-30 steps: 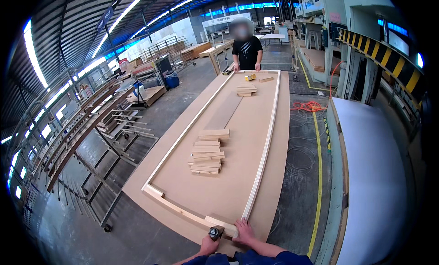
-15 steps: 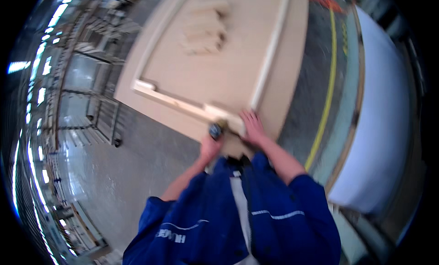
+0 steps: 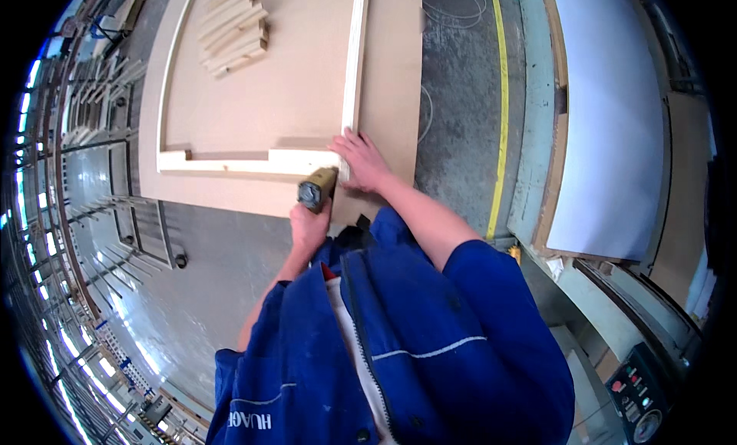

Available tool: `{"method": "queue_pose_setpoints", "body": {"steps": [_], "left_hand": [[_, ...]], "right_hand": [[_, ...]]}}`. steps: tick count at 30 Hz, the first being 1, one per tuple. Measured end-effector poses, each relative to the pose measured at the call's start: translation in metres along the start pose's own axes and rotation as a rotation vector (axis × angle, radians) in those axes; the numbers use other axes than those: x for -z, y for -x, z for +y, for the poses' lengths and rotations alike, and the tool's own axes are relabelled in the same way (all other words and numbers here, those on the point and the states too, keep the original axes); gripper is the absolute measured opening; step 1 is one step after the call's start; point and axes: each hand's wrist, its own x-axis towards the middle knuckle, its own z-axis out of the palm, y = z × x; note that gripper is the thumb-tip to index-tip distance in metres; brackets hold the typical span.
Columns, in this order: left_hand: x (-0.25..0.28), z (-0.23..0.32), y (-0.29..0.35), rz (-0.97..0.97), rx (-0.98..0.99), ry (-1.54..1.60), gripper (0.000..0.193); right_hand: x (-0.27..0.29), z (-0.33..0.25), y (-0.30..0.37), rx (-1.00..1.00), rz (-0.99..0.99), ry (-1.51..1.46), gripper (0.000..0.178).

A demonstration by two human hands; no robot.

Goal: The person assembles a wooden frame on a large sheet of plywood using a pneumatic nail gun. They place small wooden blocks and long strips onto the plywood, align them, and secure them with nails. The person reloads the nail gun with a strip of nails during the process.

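A nail gun (image 3: 317,188) is being gripped by the left hand (image 3: 310,227), fingers wrapped around its handle, at the near right corner of a wooden frame (image 3: 230,166). That corner is being held by the right hand (image 3: 365,161), fingers curled over the rail. The frame, being supported on a tan board (image 3: 269,99), is probably light and stiff, best gripped near its joints; the gun, likely heavier, by its handle.

The left hand (image 3: 309,228) has shifted the handheld tool (image 3: 313,191) rightward, onto the wooden frame's (image 3: 211,166) near right corner. The co-worker beyond the frame is now out of view; a button panel (image 3: 639,399) appears, well right of it.
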Motion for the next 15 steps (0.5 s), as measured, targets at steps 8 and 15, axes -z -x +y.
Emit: {"method": "queue_pose_setpoints", "body": {"steps": [8,15], "left_hand": [[-0.014,-0.001,0.007,-0.021,0.023,0.002,0.036],[-0.011,0.008,0.008,-0.02,-0.043,0.039,0.033]], "right_hand": [[-0.001,-0.002,0.007,-0.014,-0.056,0.014,0.102],[0.001,-0.004,0.006,-0.021,-0.065,0.022,0.102]]}}
